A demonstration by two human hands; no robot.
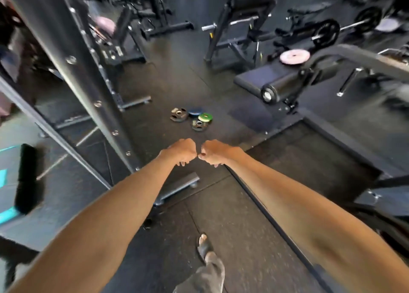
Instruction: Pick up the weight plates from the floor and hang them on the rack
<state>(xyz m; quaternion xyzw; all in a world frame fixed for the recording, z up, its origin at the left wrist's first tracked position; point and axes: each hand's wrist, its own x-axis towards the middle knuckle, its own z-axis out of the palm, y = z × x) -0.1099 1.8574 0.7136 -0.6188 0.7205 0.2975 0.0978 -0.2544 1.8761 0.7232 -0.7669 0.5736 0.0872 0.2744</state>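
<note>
Small round weight plates (192,118), two black, one blue and one green, lie clustered on the dark rubber floor (177,82), near the tall grey steel rack (73,71). Left hand (180,152) and right hand (213,153) are curled into fists, knuckles touching, and seem to hold nothing.

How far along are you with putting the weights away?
Nothing looks done yet. The green plate, the blue plate, the left dark plate and the near dark plate lie clustered on the floor ahead. In hand: nothing. The left hand and right hand are curled and empty. Left to do: reach the plates, pick each up and hang it.
</note>
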